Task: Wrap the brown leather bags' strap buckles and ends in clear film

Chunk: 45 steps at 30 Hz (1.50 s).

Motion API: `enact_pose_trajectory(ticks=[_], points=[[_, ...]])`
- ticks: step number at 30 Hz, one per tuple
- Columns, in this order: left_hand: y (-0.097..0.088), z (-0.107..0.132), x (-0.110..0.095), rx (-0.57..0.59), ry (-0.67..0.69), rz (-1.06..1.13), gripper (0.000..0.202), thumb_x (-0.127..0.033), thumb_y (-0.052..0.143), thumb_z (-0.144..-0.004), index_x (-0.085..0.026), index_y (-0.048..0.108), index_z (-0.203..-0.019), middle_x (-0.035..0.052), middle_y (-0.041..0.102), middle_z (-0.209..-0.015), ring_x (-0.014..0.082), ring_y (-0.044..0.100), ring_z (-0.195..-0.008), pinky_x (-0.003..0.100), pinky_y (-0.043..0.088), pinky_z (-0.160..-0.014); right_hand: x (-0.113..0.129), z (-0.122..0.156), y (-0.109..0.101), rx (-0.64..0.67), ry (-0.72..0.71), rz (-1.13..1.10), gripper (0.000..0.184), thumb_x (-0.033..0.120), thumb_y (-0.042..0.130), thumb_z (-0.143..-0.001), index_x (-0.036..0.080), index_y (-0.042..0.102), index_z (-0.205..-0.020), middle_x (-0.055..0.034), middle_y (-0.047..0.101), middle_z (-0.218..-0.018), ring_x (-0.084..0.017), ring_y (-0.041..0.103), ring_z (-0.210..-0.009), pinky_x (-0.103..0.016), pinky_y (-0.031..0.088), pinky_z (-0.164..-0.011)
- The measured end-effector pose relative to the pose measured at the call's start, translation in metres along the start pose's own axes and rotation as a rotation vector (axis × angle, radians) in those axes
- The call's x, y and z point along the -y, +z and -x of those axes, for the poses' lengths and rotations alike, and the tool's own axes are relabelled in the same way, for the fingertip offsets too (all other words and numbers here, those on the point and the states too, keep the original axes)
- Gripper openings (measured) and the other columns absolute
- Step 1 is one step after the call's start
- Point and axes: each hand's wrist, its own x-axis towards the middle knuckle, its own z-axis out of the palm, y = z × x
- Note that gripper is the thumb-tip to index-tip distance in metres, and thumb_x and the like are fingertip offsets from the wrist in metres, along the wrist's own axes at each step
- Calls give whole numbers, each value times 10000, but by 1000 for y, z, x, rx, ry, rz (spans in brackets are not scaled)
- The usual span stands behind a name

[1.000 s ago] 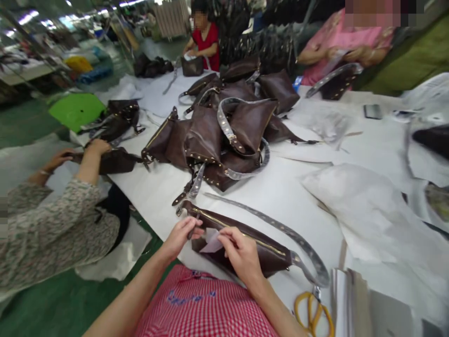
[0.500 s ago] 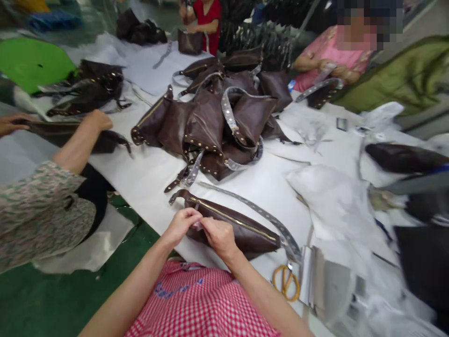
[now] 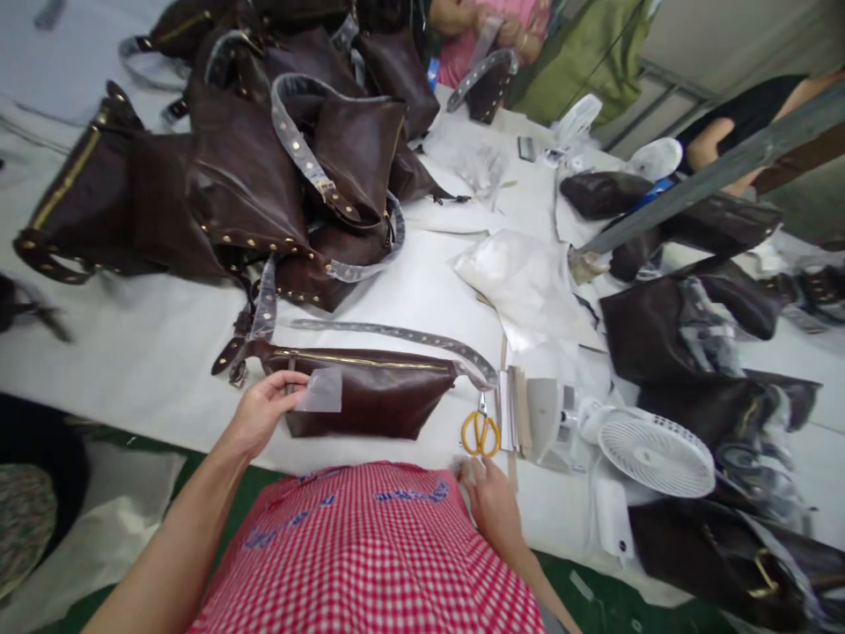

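Note:
A dark brown leather bag lies before me on the white table, its gold zipper along the top and a wrapped, studded strap behind it. At its left end, my left hand pinches a small translucent plastic piece, which hangs over the bag's front. My right hand is at the table's front edge, just below yellow-handled scissors. Its fingers are curled together around a blurred pale bit that I cannot make out.
A heap of brown bags fills the back left. White plastic lies right of centre, with a stack of cards nearer me. A white fan, more bags and a slanting metal pole occupy the right. A co-worker in pink is behind.
My view has swung right and closer. My hands, together at the bag before, are now apart: the right has moved down and right towards the scissors, while the left holds the plastic piece.

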Motion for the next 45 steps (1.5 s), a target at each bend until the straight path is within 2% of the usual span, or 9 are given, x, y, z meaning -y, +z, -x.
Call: enact_pose_trajectory(ticks=[5,12,21,25,28,33,38,41,45], points=[[3,-5,-3,-43,-32,-30,312,-224,794,-470,-149,719,-763,12,659,-705,132,563,-668,230,448,-624,-2,28,20,-180,48,-85,550,387,402,-894,126,393,-1378,-210,313,-1484,-348,345,-1354,-503,420,-1017],[8,-10,-8,-50,-36,-43,306,-214,801,-453,-156,719,-741,-1,649,-682,120,548,-650,220,434,-613,-4,30,35,-80,114,73,378,323,512,-853,192,613,-1193,-179,341,-1490,-413,245,-1393,-570,329,-1056],[5,-10,-4,-32,-32,-73,329,-226,798,-473,-150,711,-781,-13,629,-652,127,548,-658,237,431,-641,-20,21,58,-150,13,-80,352,352,454,-885,199,641,-1142,-131,357,-1493,-353,343,-1360,-500,427,-1004],[3,-13,0,-21,-14,-61,315,-214,788,-504,-153,706,-802,-23,620,-671,116,537,-674,223,418,-649,-25,28,40,-207,-44,-187,351,365,395,-911,168,675,-984,-146,455,-1415,-319,472,-1260,-469,444,-985],[2,-9,0,26,-2,-57,305,-203,781,-540,-151,693,-828,-12,641,-740,116,543,-708,220,414,-657,-15,22,13,-273,-50,-316,328,408,438,-909,187,653,-798,-140,649,-1107,-288,589,-1059,-453,455,-931],[-2,0,0,145,7,-15,294,-145,736,-581,-145,661,-866,-21,625,-718,110,539,-696,221,406,-655,59,-31,-45,-26,-147,-789,368,504,527,-868,203,576,-662,-55,626,-719,-204,601,-736,-332,484,-725],[-5,4,2,211,-7,55,340,-138,733,-565,-131,633,-890,-6,624,-734,122,550,-701,236,408,-635,177,-86,-80,559,-106,-1278,650,741,408,-808,161,682,-908,-143,684,-992,-254,635,-956,-385,502,-844],[-6,6,1,219,11,55,338,-127,725,-568,-128,629,-892,0,629,-750,121,552,-710,242,411,-650,224,-106,-83,745,-34,-1308,727,784,449,-751,153,666,-1041,-146,688,-1011,-244,648,-946,-390,498,-853],[-5,9,3,195,53,31,332,-112,714,-558,-133,634,-880,-4,629,-715,131,561,-709,254,413,-664,251,-119,-82,793,-51,-1186,622,748,461,-772,168,663,-875,-51,663,-739,-163,600,-642,-299,488,-628]])
